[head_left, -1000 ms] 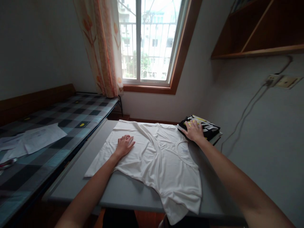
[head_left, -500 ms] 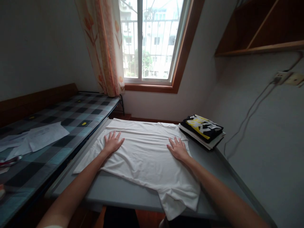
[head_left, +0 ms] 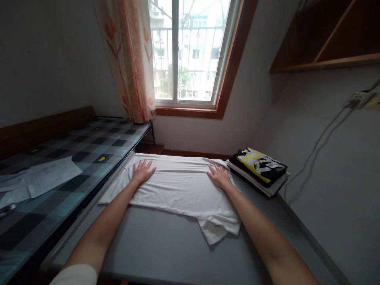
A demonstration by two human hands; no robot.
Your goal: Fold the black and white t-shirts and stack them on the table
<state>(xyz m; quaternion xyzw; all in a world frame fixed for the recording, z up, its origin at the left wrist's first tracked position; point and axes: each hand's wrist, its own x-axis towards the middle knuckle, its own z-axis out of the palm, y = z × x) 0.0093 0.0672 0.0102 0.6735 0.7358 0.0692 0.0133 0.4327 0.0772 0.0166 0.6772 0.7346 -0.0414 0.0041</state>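
A white T-shirt [head_left: 178, 190] lies spread sideways over a grey table [head_left: 172, 245], with soft wrinkles across it. One sleeve points toward me at the near right. My left hand [head_left: 143, 171] rests flat on the shirt's left part, fingers spread. On the right part, close to the far edge, my right hand [head_left: 219, 176] presses flat with its fingers apart. Neither hand grips the cloth. Just beyond my right hand, a stack of folded clothes [head_left: 258, 168] sits on the table, a black, yellow and white garment on top.
To the left stands a bed with a checked mattress [head_left: 80, 158], papers [head_left: 50, 178] lying on it. A window [head_left: 190, 55] with a flowered curtain [head_left: 130, 63] is ahead. A wooden shelf [head_left: 329, 43] and a cable [head_left: 320, 138] are on the right wall.
The shirt has slid away from me across the table under my flat hands. Its near sleeve, which hung over the front edge, now lies on the tabletop.
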